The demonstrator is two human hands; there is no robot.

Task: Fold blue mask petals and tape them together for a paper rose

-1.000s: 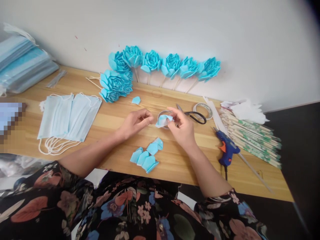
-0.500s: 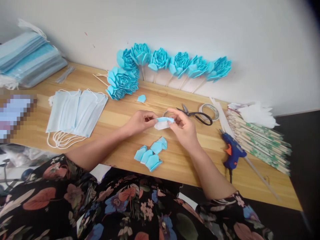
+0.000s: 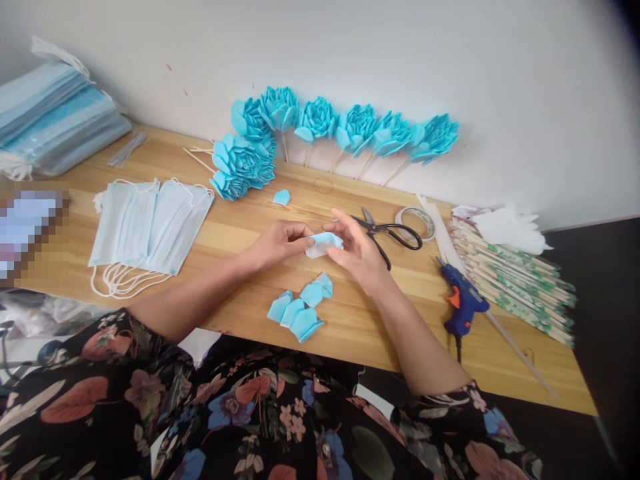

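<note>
Over the middle of the table, a small light-blue fabric petal (image 3: pixel 319 245) is stretched between my two hands, its pale side partly showing. My left hand (image 3: pixel 283 248) pinches its left end between thumb and fingers. At the right end, my right hand (image 3: pixel 357 253) has its thumb on the lower edge and its index finger raised; the other fingertips are partly hidden behind the petal. Below my hands lie several cut blue petals (image 3: pixel 295 312), some overlapping. A single blue petal (image 3: pixel 282 197) lies beyond my hands. Black-handled scissors (image 3: pixel 387 230) rest just past my right hand.
Blue fabric flowers (image 3: pixel 317 120) on sticks lean along the wall. Face masks (image 3: pixel 150 227) lie left, with a stack of packed masks (image 3: pixel 55 120) behind. On the right are a tape roll (image 3: pixel 417 223), a blue glue gun (image 3: pixel 463 300) and wrapped sticks (image 3: pixel 510 280).
The fingers of my right hand have spread and the index finger has lifted. The petal has tilted, showing more of its face. My left hand keeps its pinch. The view has shifted slightly.
</note>
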